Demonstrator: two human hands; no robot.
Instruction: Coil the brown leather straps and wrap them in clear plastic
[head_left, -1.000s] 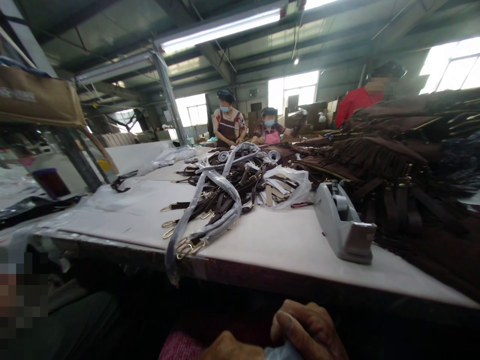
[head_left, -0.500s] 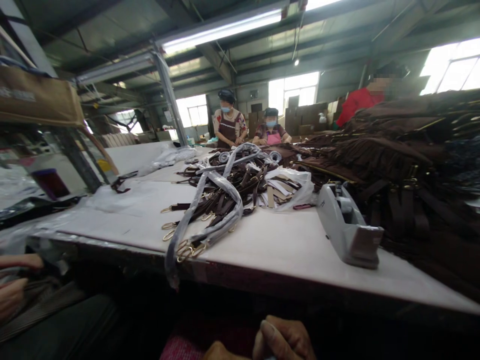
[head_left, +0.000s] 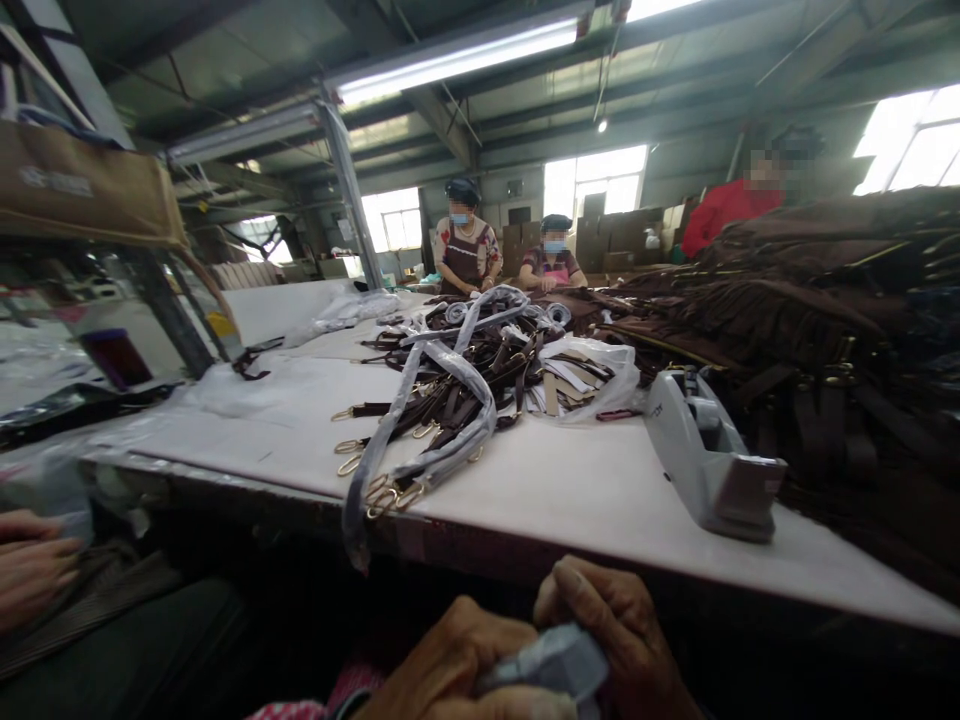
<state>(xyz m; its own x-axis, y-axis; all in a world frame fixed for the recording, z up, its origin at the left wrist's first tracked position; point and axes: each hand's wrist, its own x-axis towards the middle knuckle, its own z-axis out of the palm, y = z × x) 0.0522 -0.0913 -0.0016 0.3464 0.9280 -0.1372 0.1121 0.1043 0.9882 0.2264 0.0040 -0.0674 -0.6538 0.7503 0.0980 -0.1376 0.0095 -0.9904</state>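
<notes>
My left hand (head_left: 457,650) and my right hand (head_left: 611,610) are together low in front of the table's near edge. Both are closed around a greyish bundle in plastic film (head_left: 566,655), which looks like a wrapped strap; most of it is hidden by the fingers. On the table nearby lies a long strap in plastic wrapping (head_left: 450,375), one end hanging over the edge. Under and around it is a heap of dark brown straps (head_left: 442,410) with gold-coloured snap hooks (head_left: 382,497).
A grey tape dispenser (head_left: 705,460) stands on the white table (head_left: 510,490) at the right, before a tall pile of brown bags (head_left: 810,270). A plastic bag of tags (head_left: 589,375) lies mid-table. A co-worker's hands (head_left: 34,565) are at the lower left; other people work behind the table.
Both my hands have risen further into view, and the grey bundle between them now shows. The whole scene has shifted slightly right. The co-worker's hands at the left have changed pose.
</notes>
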